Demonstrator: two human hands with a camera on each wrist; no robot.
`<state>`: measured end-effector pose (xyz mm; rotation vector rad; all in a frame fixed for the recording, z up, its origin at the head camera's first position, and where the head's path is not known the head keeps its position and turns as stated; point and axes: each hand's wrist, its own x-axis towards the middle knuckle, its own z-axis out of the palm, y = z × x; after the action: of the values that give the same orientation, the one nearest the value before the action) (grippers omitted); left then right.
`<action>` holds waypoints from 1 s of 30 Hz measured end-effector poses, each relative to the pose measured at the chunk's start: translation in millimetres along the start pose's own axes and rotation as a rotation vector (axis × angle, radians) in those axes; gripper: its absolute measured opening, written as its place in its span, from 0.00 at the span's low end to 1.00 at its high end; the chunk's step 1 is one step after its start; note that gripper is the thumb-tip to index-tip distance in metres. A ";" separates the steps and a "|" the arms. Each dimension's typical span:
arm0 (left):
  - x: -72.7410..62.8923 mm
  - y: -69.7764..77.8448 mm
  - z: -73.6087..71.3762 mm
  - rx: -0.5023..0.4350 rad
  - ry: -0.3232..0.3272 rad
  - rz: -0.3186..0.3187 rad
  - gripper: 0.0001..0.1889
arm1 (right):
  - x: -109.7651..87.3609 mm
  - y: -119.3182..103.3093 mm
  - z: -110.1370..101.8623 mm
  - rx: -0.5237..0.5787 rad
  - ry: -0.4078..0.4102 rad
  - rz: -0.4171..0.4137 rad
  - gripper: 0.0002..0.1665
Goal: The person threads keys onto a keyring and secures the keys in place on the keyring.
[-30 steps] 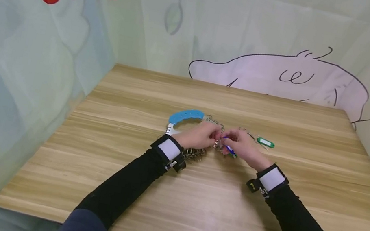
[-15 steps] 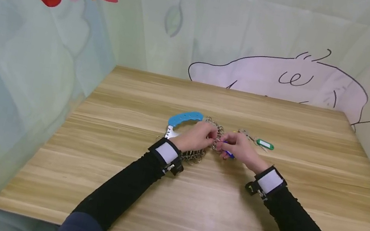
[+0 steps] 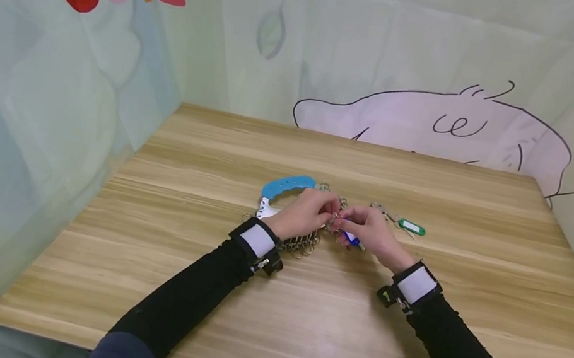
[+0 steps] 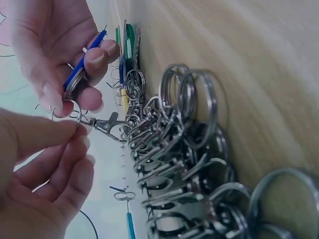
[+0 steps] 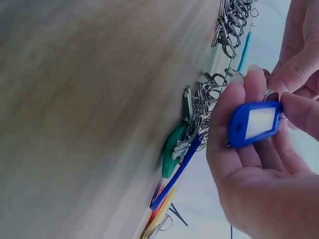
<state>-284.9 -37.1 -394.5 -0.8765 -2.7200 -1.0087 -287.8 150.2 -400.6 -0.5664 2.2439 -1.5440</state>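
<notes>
Two black sleeves (image 3: 193, 284) reach over the desk (image 3: 294, 334) toward a blue handle (image 3: 288, 185), each with a camera strapped at the wrist. On the near right side of the handle hangs a row of metal clasps (image 3: 300, 243). Farther right of the handle than those, a blue key tag (image 5: 260, 122) with a white label lies across the right hand (image 3: 377, 236), whose fingers curl about it. The left hand (image 3: 304, 213), between handle and tag, has thumb and fingers closed in a pinch on a small ring joined to a clasp (image 4: 105, 125). Well to the handle's right, past both hands, a green key tag (image 3: 411, 226) rests beside keys (image 3: 384, 211). Beyond the handle rises a printed backdrop (image 3: 432, 44).
</notes>
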 end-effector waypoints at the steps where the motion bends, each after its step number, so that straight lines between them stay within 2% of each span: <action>1: -0.1 0.1 -0.2 0.000 0.010 -0.003 0.07 | -0.1 -0.1 -0.2 -0.001 -0.002 -0.004 0.13; 5: -0.5 0.8 -1.3 -0.001 0.044 -0.019 0.08 | -0.7 -1.0 -0.3 -0.005 -0.011 -0.034 0.14; 14: -0.7 3.5 -1.1 -0.002 0.062 -0.029 0.07 | -1.6 0.6 -2.3 -0.038 -0.024 -0.081 0.14; 26: -0.4 4.3 -2.0 -0.015 0.090 -0.012 0.07 | -2.6 0.4 0.2 -0.016 -0.010 -0.105 0.13; 30: -0.8 5.0 -0.9 -0.015 0.105 -0.016 0.07 | -3.4 1.2 1.1 -0.029 0.006 -0.136 0.12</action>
<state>-281.5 -35.1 -391.2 -0.7817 -2.6401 -1.0489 -284.4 151.5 -401.9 -0.7378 2.2778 -1.5808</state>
